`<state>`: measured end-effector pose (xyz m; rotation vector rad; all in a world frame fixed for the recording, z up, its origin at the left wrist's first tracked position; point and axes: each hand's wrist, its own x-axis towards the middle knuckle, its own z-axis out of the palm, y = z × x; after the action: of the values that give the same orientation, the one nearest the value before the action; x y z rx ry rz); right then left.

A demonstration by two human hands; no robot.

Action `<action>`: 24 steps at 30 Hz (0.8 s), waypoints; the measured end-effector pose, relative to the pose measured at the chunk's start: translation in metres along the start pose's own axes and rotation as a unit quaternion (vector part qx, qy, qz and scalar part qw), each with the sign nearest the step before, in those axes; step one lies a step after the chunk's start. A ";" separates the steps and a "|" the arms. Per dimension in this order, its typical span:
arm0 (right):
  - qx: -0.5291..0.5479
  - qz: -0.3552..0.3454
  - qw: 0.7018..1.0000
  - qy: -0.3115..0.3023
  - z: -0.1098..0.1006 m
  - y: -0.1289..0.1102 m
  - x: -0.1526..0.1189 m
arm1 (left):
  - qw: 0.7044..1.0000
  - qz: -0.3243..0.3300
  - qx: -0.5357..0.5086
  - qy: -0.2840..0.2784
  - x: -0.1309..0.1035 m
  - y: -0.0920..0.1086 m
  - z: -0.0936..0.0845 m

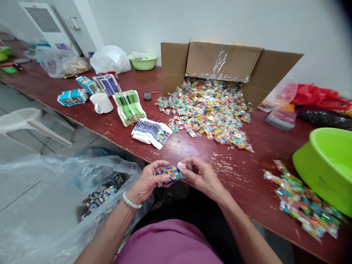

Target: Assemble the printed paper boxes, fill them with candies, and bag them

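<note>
My left hand (pixel 150 179), with a beaded bracelet at the wrist, grips a small purple printed box (pixel 171 173) just in front of the table edge. At the box's right end, my right hand (pixel 202 178) is closed, its fingers pinching a small clear packet (pixel 189 167) that they partly hide. How far the packet sits inside the box I cannot tell. Just beyond the hands lies a row of flat purple cartons (pixel 151 132). Farther back is a heap of wrapped sweets (pixel 209 110), spilling from a cardboard box (pixel 224 60).
Green cartons (pixel 129 107), a white mug (pixel 101 103) and blue cartons (pixel 72 97) stand left on the red table. Loose sweet packets (pixel 302 201) lie by a green basin (pixel 313 168) at right. A plastic bag (pixel 55 194) at lower left holds purple packs (pixel 101 194).
</note>
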<state>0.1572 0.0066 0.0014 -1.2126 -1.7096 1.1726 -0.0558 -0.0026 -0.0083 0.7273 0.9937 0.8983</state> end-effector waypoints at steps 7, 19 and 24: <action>-0.006 0.009 0.999 0.046 -0.001 -0.001 0.003 | 0.985 -0.033 0.044 -0.166 -0.003 -0.011 0.013; 0.231 0.110 0.964 0.067 0.020 0.001 -0.009 | 0.992 -0.084 -0.063 -0.073 0.001 -0.010 0.021; 0.304 0.099 0.947 -0.031 0.024 -0.005 -0.008 | 0.999 0.009 0.026 -0.023 -0.006 -0.006 0.032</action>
<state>0.1362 -0.0078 -0.0015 -0.9705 -1.1403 1.7129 -0.0259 -0.0145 0.0009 0.7979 0.9736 0.8701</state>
